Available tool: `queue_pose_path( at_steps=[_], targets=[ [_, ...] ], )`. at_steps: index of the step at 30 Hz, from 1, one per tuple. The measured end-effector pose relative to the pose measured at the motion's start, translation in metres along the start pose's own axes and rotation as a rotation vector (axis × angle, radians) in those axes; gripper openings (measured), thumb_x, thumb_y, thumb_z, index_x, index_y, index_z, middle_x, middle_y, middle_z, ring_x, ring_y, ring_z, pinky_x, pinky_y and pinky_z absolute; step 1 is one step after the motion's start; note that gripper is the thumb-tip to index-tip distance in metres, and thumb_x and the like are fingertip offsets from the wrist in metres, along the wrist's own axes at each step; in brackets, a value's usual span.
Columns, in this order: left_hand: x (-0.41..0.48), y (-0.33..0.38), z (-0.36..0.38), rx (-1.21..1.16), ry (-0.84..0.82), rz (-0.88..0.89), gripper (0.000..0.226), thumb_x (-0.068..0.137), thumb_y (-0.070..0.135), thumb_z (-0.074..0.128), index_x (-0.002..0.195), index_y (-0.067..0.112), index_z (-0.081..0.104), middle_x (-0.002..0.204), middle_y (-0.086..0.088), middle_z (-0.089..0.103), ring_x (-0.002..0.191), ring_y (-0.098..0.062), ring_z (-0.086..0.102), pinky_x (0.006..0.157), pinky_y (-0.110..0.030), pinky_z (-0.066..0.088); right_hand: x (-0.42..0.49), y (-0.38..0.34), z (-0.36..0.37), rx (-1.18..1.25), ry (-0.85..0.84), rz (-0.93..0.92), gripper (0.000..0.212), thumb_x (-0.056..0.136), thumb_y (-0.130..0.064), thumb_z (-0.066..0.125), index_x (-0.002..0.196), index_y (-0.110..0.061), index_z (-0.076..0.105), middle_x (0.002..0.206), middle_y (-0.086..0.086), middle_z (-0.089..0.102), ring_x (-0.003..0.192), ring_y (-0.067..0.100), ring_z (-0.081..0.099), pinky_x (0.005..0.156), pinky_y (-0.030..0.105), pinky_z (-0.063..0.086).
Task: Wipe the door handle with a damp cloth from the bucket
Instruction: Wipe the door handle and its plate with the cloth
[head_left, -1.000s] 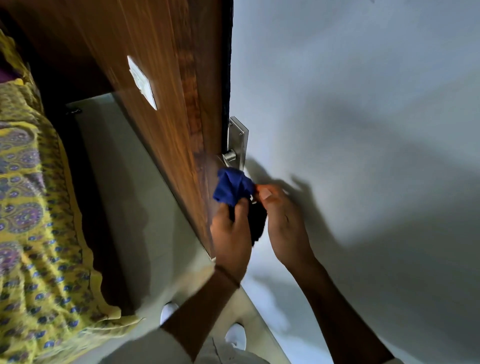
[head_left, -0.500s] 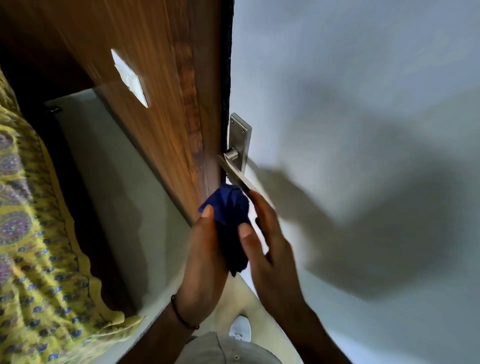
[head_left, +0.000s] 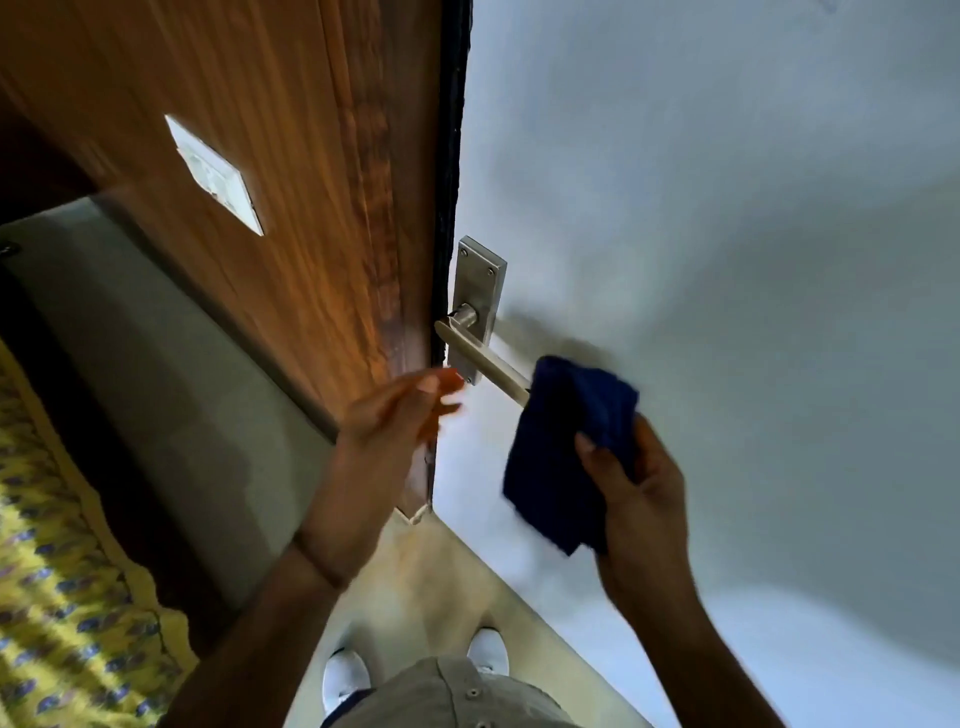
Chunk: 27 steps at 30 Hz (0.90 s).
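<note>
1. A brushed-metal door handle (head_left: 480, 361), a lever on an upright backplate (head_left: 478, 301), sits on the pale face of a door (head_left: 727, 260) close to its dark edge. The lever juts down and to the right.
2. A dark blue cloth (head_left: 566, 447) covers the lever's free end and touches it; the rest of the lever, near the pivot, is bare. The cloth hangs in loose folds below the tip.
3. The right hand (head_left: 639, 488) grips the cloth from beneath, thumb pressed on top and fingers curled behind it.
4. The left hand (head_left: 384, 436) is empty, fingers spread and blurred, near the door's edge just below the backplate, touching neither handle nor cloth as far as can be seen.
5. A wood-grain panel (head_left: 260, 156) with a white switch plate (head_left: 215, 174) stands to the left; yellow patterned fabric (head_left: 62, 597) fills the lower left. No bucket is in view.
6. Judgement: the wiping step is under way, at the lever's tip. The next move likely calls for closing the cloth around the lever and drawing it along towards the pivot, then over the backplate.
</note>
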<state>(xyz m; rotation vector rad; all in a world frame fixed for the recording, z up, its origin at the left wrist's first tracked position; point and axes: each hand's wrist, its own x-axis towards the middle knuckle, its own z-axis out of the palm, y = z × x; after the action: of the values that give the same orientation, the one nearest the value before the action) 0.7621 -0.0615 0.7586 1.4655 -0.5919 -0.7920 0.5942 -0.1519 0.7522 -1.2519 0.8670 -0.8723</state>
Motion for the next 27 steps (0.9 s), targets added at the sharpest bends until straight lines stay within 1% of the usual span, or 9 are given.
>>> queue_pose_path(
  at_steps=[2,5,7,9,12,16,20,23,27],
  targets=[
    [0.028,-0.011,-0.011,0.319,0.138,0.188,0.023,0.099,0.019,0.055,0.119,0.019,0.068,0.103,0.024,0.069,0.092,0.013,0.061,0.086,-0.013,0.047,0.014,-0.012,0.001,-0.306,0.050,-0.229,0.036,0.094,0.003,0.057,0.124,-0.017,0.061,0.097,-0.010,0.071,0.087,0.002,0.066,0.077,0.018,0.051],
    [0.067,-0.009,-0.010,0.518,0.073,0.210,0.030,0.099,0.027,0.055,0.125,0.015,0.065,0.105,0.002,0.069,0.098,-0.014,0.063,0.089,-0.028,0.050,0.047,-0.012,0.026,-0.682,-0.064,-0.401,0.038,0.092,0.005,0.057,0.127,-0.010,0.060,0.106,-0.007,0.069,0.087,-0.004,0.061,0.077,0.002,0.040],
    [0.084,-0.010,-0.009,0.460,0.068,0.175,0.026,0.095,0.029,0.061,0.114,0.014,0.071,0.100,-0.008,0.074,0.096,-0.024,0.069,0.092,-0.043,0.056,0.068,0.002,0.049,-0.805,-0.181,-0.412,0.033,0.092,0.001,0.057,0.122,-0.010,0.062,0.105,0.004,0.072,0.090,0.016,0.066,0.077,0.015,0.044],
    [0.092,-0.010,-0.012,0.358,0.053,0.107,0.023,0.092,0.026,0.065,0.110,0.013,0.072,0.101,-0.011,0.075,0.097,-0.025,0.071,0.094,-0.045,0.057,0.080,0.014,0.064,-0.845,-0.182,-0.370,0.033,0.092,-0.003,0.056,0.124,-0.013,0.061,0.104,0.007,0.071,0.084,0.024,0.063,0.074,0.026,0.045],
    [0.098,-0.012,-0.017,0.190,0.011,0.016,0.018,0.089,0.023,0.069,0.105,0.015,0.072,0.100,-0.009,0.075,0.097,-0.023,0.072,0.093,-0.037,0.058,0.075,0.009,0.057,-0.775,-0.157,-0.279,0.039,0.092,-0.007,0.055,0.128,-0.020,0.061,0.102,0.000,0.068,0.081,0.016,0.061,0.071,0.021,0.048],
    [0.102,-0.010,-0.022,0.107,-0.031,-0.018,0.014,0.088,0.018,0.070,0.102,0.015,0.072,0.096,-0.008,0.074,0.091,-0.018,0.072,0.077,-0.017,0.059,0.045,0.000,0.016,-0.735,-0.141,-0.183,0.031,0.094,-0.004,0.055,0.117,-0.020,0.067,0.086,0.003,0.072,0.074,0.018,0.068,0.065,0.021,0.053],
    [0.106,-0.008,-0.022,0.117,-0.051,-0.030,0.015,0.089,0.019,0.069,0.103,0.015,0.071,0.094,-0.006,0.073,0.087,-0.017,0.071,0.074,-0.016,0.057,0.050,0.001,0.032,-0.850,-0.126,-0.313,0.030,0.090,-0.015,0.053,0.117,-0.014,0.067,0.085,-0.001,0.069,0.070,0.024,0.065,0.062,0.027,0.048],
    [0.106,-0.007,-0.022,0.150,-0.060,-0.021,0.016,0.091,0.018,0.067,0.106,0.014,0.070,0.096,-0.004,0.071,0.085,-0.012,0.068,0.074,-0.015,0.055,0.078,0.007,0.070,-0.966,-0.148,-0.431,0.029,0.089,-0.007,0.060,0.118,-0.010,0.065,0.096,0.009,0.072,0.075,0.030,0.064,0.064,0.022,0.037],
    [0.109,-0.010,-0.027,0.167,-0.075,-0.015,0.007,0.090,0.020,0.067,0.097,0.022,0.068,0.099,-0.003,0.072,0.090,-0.011,0.068,0.087,-0.024,0.055,0.071,0.013,0.080,-1.034,-0.107,-0.526,0.036,0.089,-0.006,0.058,0.125,-0.010,0.062,0.112,0.010,0.071,0.088,0.033,0.068,0.076,0.034,0.056]
  ],
)
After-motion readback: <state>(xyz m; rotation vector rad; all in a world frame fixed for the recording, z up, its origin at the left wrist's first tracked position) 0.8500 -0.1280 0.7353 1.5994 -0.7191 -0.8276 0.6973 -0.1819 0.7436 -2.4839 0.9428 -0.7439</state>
